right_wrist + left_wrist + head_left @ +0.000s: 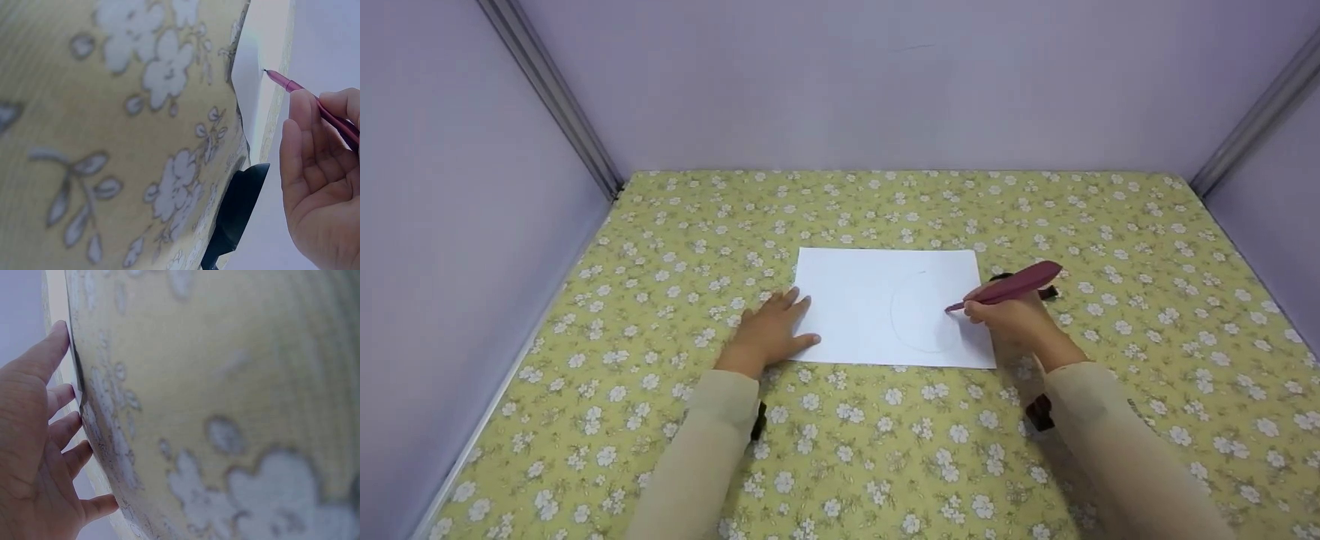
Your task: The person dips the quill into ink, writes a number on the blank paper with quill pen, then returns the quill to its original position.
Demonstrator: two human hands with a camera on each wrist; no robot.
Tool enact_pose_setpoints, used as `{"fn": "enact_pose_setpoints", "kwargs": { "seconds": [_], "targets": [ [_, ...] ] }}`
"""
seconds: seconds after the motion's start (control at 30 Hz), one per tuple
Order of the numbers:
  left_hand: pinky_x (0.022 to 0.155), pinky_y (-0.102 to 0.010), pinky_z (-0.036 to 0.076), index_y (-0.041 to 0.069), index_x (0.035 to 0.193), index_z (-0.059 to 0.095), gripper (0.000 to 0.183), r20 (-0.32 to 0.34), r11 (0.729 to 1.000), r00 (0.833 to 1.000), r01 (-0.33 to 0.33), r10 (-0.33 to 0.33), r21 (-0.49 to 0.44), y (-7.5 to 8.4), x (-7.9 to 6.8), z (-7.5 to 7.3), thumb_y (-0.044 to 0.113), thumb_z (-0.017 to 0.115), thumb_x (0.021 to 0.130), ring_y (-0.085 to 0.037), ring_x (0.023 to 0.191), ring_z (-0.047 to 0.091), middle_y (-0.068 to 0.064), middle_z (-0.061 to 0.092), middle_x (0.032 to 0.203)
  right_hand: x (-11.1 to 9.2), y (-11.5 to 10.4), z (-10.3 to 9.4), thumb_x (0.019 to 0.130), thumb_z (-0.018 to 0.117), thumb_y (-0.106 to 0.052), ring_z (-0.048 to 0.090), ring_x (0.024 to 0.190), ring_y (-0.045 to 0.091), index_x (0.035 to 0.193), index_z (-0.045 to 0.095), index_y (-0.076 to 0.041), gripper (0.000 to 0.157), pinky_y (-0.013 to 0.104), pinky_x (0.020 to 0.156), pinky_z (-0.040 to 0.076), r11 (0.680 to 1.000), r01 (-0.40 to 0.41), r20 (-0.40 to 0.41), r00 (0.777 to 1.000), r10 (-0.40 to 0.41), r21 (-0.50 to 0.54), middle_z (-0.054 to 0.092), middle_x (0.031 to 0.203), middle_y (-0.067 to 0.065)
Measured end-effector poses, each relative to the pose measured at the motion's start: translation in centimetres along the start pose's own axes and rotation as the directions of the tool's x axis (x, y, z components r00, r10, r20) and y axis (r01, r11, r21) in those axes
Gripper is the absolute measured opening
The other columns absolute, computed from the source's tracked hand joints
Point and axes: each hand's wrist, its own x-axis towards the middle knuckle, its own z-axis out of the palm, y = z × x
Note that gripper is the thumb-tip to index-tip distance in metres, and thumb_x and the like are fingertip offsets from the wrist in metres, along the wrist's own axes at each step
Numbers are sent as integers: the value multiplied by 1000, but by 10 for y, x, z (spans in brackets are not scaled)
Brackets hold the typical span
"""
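Note:
A white sheet of paper [847,300] lies on the flowered cloth, bearing a thin, curved pencil-like line open on its right side. My left hand [769,334] rests at the sheet's left edge, fingers spread; in the left wrist view the left hand [39,433] has its fingertips along the paper's edge. Between thumb and fingers, my right hand [1012,319] pinches a dark red pen [1020,283] with a broad, feather-shaped top. The right wrist view shows the pen [289,84] with its tip at the paper [256,73] and the right hand [326,163] around its barrel.
Yellow cloth with white flowers [885,465] covers the table. Pale walls [847,97] stand behind and at both sides, with metal posts [559,97] at the corners. A black object [239,205] shows below the right hand in its wrist view.

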Motion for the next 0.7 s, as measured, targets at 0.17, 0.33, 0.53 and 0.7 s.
{"fn": "enact_pose_setpoints", "kwargs": {
  "seconds": [0.17, 0.33, 0.53, 0.7],
  "targets": [
    [109, -62, 9, 18, 153, 22, 73, -3, 1000, 1000, -8, 8, 3, 1, -2, -2, 53, 49, 95, -29, 144, 6, -5, 10, 159, 2, -2, 3, 86, 70, -21, 64, 86, 25, 104, 69, -3, 25, 33, 73, 50, 1000, 22, -16, 1000, -22, 12, 70, 89, 8],
    [109, -63, 12, 18, 153, 23, 72, -10, 1000, 1000, -18, 18, 8, 1, -2, -2, 52, 49, 95, -29, 144, 8, -6, 11, 159, 5, -3, 7, 87, 70, -21, 66, 80, 22, 102, 71, -3, 24, 35, 71, 52, 996, 87, -20, 996, -87, 10, 71, 83, 6],
    [109, -63, 10, 19, 153, 23, 74, -12, 1000, 1000, -9, 9, 3, 0, -1, 0, 54, 50, 94, -28, 144, 7, -4, 10, 159, 7, -8, 14, 85, 70, -20, 65, 78, 18, 101, 71, -3, 23, 31, 70, 51, 996, 79, -28, 997, -78, 44, 71, 82, 5],
    [109, -62, 9, 21, 153, 22, 74, -11, 1000, 1000, 1, -1, 0, -1, 0, 1, 55, 49, 94, -27, 144, 6, -2, 10, 159, 9, -12, 21, 85, 70, -16, 65, 76, 19, 98, 70, -2, 20, 30, 68, 51, 994, 99, -22, 995, -98, 55, 70, 82, 6]
  ]
}}
